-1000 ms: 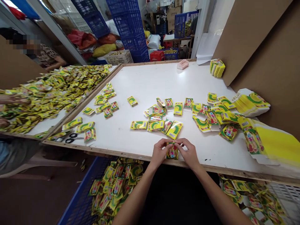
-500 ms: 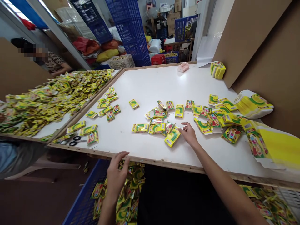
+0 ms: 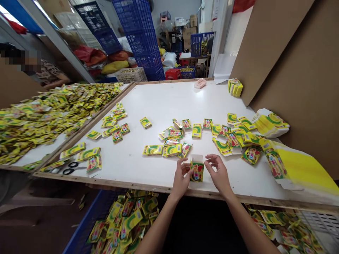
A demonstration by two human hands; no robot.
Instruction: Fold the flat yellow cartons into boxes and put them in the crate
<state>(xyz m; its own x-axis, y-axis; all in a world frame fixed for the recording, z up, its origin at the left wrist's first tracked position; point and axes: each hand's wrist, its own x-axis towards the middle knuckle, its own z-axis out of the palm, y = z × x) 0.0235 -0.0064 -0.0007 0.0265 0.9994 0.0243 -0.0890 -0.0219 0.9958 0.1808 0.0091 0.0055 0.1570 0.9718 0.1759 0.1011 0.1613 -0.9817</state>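
A small green and yellow carton stands near the table's front edge, its red-fruit side towards me and a white flap raised at the top. My left hand grips it by the left side, thumb across the front. At the upper right corner of the carton is my right hand, fingers apart and bent, the thumb tip at or just beside the edge. Just behind lie several shiny packets, among them a yellow one. An upright yellow carton stands farther back.
To the right are heaped cartons and stacks of flat yellow card. Black-handled scissors lie front left. Packets fill a blue crate below the table. A person sits behind the packet pile at left.
My left hand has come up from below the table edge to the carton. The carton now stands nearer me with its fruit side showing and flap up. The camera view has shifted.
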